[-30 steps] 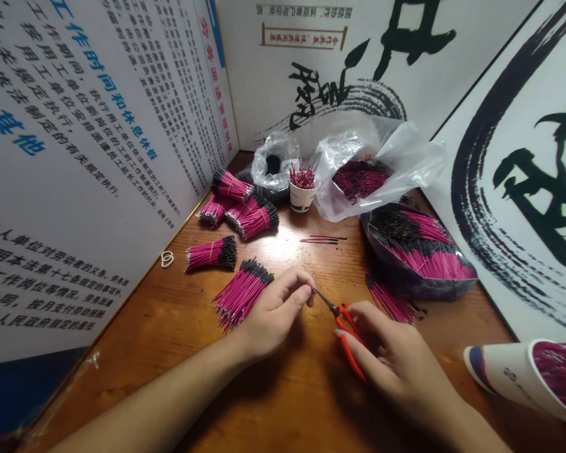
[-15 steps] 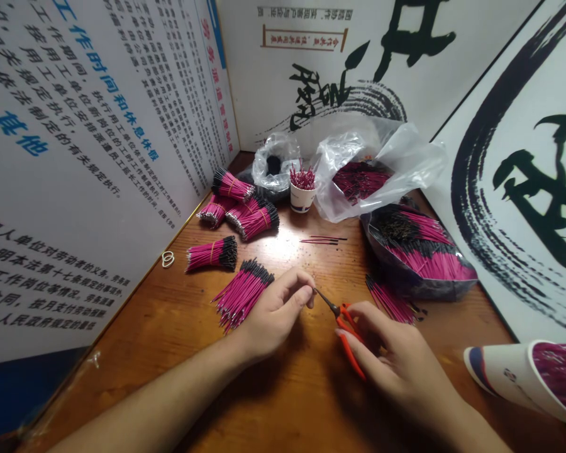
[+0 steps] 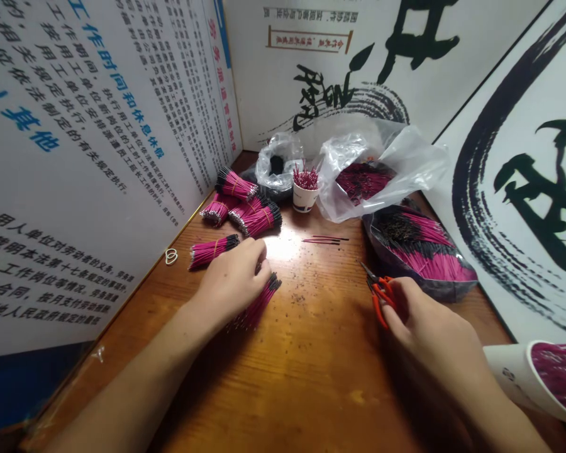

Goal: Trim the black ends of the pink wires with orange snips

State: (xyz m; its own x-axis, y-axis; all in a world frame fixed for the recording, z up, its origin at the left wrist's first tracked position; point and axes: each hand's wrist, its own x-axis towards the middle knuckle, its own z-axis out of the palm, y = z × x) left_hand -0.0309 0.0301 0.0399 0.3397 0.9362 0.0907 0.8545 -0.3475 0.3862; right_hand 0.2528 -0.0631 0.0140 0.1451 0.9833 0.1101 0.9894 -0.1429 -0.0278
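Note:
My left hand (image 3: pixel 238 270) is over a loose pile of pink wires with black ends (image 3: pixel 259 302), covering part of it. Its fingers are pinched together, and whatever is between them is hidden. My right hand (image 3: pixel 422 321) grips a pair of orange-handled snips (image 3: pixel 382 296), whose thin dark blades stand slightly apart and point to the upper left. Beyond my left wrist lies a banded bundle of pink wires (image 3: pixel 212 250). Between the hands, small dark bits (image 3: pixel 302 296) are scattered over the wooden table (image 3: pixel 283 384).
More banded bundles (image 3: pixel 255 214) are stacked at the back left, near rubber bands (image 3: pixel 170 256). A paper cup of wires (image 3: pixel 305 198), a clear bag (image 3: pixel 332 182) and a dark bag of wires (image 3: pixel 419 251) stand behind. Several single wires (image 3: pixel 323 240) lie mid-table. Another cup (image 3: pixel 514 371) leans at right.
My left hand has moved left, from the snips' tip to the wire pile. My right hand has drawn the snips right and upward, and their blades have parted.

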